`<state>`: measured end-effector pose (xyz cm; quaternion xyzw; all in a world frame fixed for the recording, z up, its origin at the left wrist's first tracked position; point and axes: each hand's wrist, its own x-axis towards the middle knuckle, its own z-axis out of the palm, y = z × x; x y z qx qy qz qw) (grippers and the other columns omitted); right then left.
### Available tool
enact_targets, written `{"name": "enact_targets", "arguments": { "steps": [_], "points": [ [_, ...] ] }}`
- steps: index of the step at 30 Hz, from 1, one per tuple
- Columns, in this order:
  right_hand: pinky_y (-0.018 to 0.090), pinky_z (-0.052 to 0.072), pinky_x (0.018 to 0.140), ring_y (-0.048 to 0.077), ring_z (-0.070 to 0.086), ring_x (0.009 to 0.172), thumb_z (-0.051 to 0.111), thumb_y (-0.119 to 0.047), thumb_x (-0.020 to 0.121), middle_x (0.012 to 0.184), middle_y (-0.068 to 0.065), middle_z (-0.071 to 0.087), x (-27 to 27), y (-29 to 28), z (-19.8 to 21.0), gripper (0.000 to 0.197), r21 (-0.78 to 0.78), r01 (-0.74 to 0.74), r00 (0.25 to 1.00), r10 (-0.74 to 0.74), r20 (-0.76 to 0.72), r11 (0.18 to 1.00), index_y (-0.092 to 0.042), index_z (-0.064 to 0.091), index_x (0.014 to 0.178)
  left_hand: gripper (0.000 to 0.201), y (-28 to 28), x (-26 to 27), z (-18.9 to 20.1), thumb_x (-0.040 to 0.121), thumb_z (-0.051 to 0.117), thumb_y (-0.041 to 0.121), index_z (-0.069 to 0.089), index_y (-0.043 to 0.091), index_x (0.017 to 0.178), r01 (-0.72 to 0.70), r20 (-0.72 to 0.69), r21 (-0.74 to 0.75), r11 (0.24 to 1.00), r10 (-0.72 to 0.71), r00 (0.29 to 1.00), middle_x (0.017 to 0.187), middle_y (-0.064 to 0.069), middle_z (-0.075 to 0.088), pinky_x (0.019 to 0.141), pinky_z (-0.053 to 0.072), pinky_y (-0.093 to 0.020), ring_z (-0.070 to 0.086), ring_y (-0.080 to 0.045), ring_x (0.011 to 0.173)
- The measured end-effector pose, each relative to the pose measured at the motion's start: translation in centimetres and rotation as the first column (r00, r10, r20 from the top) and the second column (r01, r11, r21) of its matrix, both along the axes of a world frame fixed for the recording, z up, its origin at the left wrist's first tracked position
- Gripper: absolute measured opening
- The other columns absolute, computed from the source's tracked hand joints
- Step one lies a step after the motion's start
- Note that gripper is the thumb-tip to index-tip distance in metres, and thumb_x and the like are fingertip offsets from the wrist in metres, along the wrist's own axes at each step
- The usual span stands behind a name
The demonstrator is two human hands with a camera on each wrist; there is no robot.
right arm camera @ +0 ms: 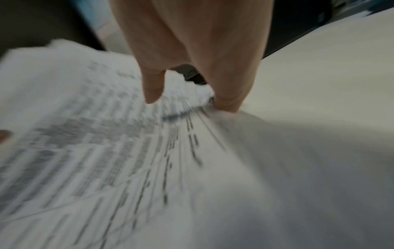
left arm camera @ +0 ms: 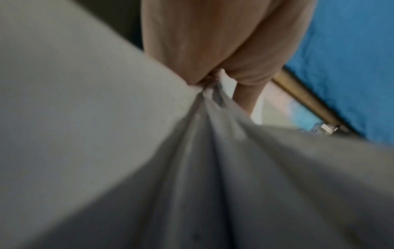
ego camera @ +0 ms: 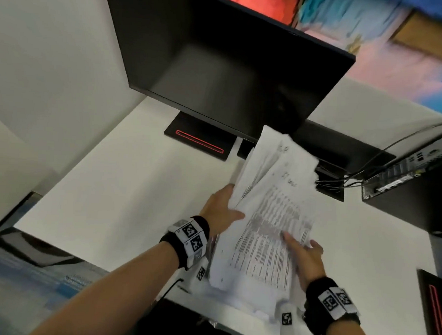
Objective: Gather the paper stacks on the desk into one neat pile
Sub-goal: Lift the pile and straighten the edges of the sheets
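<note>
A thick stack of printed paper (ego camera: 271, 215) is tilted up off the white desk (ego camera: 125, 188), its sheets fanned apart at the far end. My left hand (ego camera: 220, 210) grips the stack's left edge; in the left wrist view the sheets (left arm camera: 192, 168) bunch together under that hand (left arm camera: 213, 50). My right hand (ego camera: 304, 259) pinches the near right edge, with the thumb (right arm camera: 152, 87) on the printed top sheet (right arm camera: 95, 151) and the fingers underneath. More white sheets (ego camera: 254, 300) lie on the desk below, by the front edge. All views are blurred by motion.
A black monitor (ego camera: 231, 74) on a red-striped stand (ego camera: 198, 141) rises just behind the stack. At the right stands a computer case (ego camera: 404, 180) with cables (ego camera: 393, 144). A dark red-striped object (ego camera: 434, 311) sits at the right edge.
</note>
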<state>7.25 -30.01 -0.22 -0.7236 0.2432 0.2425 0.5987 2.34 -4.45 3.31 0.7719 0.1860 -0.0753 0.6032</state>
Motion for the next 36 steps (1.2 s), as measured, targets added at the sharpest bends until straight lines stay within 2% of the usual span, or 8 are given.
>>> {"name": "enact_targets", "arguments": {
  "steps": [5,9,15,18,24,27,32,36],
  "points": [
    [0.047,0.045,0.107,0.027,0.064,0.123,0.082,-0.040,0.071,0.134,0.015,0.065,1.7,-2.4,4.9,0.078,0.457,-0.084,0.991,0.024,0.135,0.885,-0.007,0.058,0.137,0.064,-1.7,0.3,6.2,0.077,0.080,0.002,0.051,0.007,0.134,0.013,0.268,-0.302,0.953,0.072,0.961,0.127,-0.009,0.068,0.096,0.055,-0.037,0.067,-0.023,0.115],
    [0.042,0.055,0.096,0.026,0.069,0.114,0.075,-0.016,0.075,0.123,0.009,0.072,2.6,-0.7,11.6,0.056,0.364,-0.223,0.876,0.022,0.482,0.904,-0.010,0.063,0.129,0.070,-3.1,1.2,9.8,0.067,0.091,0.013,0.061,0.008,0.130,-0.069,0.346,-0.279,0.958,0.168,0.923,0.118,-0.003,0.074,0.089,0.059,-0.033,0.071,-0.013,0.108],
    [0.043,0.053,0.099,0.019,0.069,0.114,0.081,-0.019,0.076,0.117,-0.001,0.075,3.2,-0.4,15.0,0.040,0.239,-0.229,0.729,0.004,0.684,0.944,-0.023,0.070,0.114,0.051,-3.3,1.9,13.2,0.066,0.089,0.010,0.069,0.007,0.113,-0.232,0.476,-0.374,0.898,0.401,0.783,0.105,-0.001,0.077,0.080,0.063,-0.035,0.075,-0.012,0.098],
    [0.046,0.051,0.101,0.021,0.068,0.116,0.088,-0.027,0.068,0.122,0.004,0.073,3.1,-0.8,14.1,0.068,0.197,-0.231,0.747,0.044,0.663,0.953,-0.011,0.062,0.129,0.055,-2.7,1.5,13.3,0.065,0.088,0.011,0.066,0.005,0.115,-0.236,0.514,-0.423,0.875,0.446,0.732,0.106,-0.001,0.075,0.079,0.062,-0.034,0.074,-0.014,0.098],
    [0.039,0.058,0.091,0.020,0.073,0.107,0.077,0.000,0.079,0.113,0.005,0.077,3.0,0.1,12.4,0.052,0.188,-0.234,0.784,0.071,0.617,0.954,-0.010,0.062,0.128,0.045,-2.1,2.5,12.0,0.070,0.088,0.008,0.062,0.021,0.105,-0.275,0.539,-0.244,0.930,0.366,0.759,0.099,0.008,0.069,0.080,0.057,-0.023,0.069,-0.001,0.090],
    [0.036,0.059,0.087,0.019,0.074,0.102,0.073,-0.001,0.083,0.109,0.003,0.078,3.4,0.4,12.5,0.040,0.199,-0.200,0.788,0.037,0.615,0.959,-0.014,0.066,0.120,0.019,-1.3,3.6,12.2,0.081,0.079,0.007,0.072,0.008,0.099,-0.268,0.507,-0.180,0.946,0.323,0.799,0.092,-0.004,0.076,0.077,0.059,-0.032,0.073,-0.018,0.087],
    [0.021,0.053,0.086,0.018,0.065,0.117,0.082,-0.015,0.077,0.123,0.002,0.069,4.2,-0.3,10.6,0.068,0.116,-0.134,0.841,0.051,0.539,0.984,-0.015,0.050,0.137,0.018,0.4,3.9,13.8,0.085,0.074,0.003,0.075,0.006,0.102,-0.228,0.527,-0.220,0.948,0.312,0.790,0.093,-0.004,0.078,0.079,0.060,-0.031,0.076,-0.018,0.088],
    [0.047,0.036,0.110,0.025,0.045,0.133,0.086,-0.036,0.069,0.147,0.005,0.046,3.5,-2.2,7.2,0.108,0.136,-0.023,0.977,-0.007,0.211,0.990,-0.025,0.022,0.156,0.025,3.0,3.8,14.7,0.083,0.073,-0.004,0.073,0.003,0.107,-0.241,0.466,-0.470,0.849,0.470,0.750,0.103,-0.010,0.077,0.089,0.058,-0.041,0.075,-0.024,0.095]
  ]
}}
